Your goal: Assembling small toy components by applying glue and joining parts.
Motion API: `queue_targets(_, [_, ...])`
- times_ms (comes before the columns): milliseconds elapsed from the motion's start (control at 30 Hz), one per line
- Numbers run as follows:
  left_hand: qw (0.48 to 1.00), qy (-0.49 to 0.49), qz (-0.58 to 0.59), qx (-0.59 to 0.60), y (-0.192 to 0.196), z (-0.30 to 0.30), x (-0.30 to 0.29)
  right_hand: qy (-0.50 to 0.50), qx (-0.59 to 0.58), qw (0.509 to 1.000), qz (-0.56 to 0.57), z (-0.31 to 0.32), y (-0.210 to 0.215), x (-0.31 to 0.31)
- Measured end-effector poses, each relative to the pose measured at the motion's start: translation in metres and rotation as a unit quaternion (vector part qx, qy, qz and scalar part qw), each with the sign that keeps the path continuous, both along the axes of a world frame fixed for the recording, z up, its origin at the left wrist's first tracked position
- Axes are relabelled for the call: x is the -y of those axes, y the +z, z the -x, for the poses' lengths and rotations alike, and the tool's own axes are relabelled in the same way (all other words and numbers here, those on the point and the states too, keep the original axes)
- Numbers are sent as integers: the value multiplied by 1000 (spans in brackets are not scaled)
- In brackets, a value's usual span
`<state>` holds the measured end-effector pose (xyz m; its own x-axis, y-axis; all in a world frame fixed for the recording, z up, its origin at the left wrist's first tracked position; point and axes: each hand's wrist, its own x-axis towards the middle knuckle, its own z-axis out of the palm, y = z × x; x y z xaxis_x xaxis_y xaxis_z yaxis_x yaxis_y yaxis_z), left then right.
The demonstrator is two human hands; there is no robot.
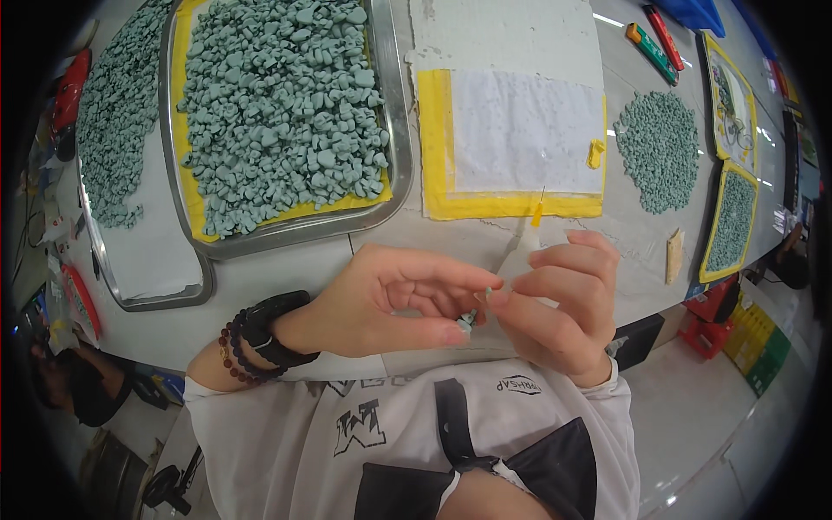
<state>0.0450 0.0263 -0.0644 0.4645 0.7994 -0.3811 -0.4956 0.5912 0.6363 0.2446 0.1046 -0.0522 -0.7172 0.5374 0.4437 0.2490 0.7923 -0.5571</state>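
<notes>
My left hand is closed, with a small grey-green moulded piece at its thumb tip. Close beside it, my right hand pinches another tiny green piece between thumb and forefinger, near the left forefinger's tip. A whitish squeeze bottle with a yellow needle tip rests within my right hand, its needle pointing away from me. Its lower part is hidden behind the fingers. Beyond the left hand stands a metal tray heaped with grey-green pieces.
A white sheet edged with yellow tape lies ahead. To its right are a pile of smaller green pieces, green and red cutter-like tools and a tan stick. Another tray of pieces stands left. A person is at far left.
</notes>
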Motion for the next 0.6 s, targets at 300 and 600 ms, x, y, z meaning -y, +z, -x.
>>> queue_targets(300, [999, 29, -5, 11, 0, 2, 0, -34, -20, 997, -61, 2, -6, -4])
queue_targets(600, [1000, 30, -5, -1, -1, 0, 1, -16, 23, 1000, -5, 3, 1, -4])
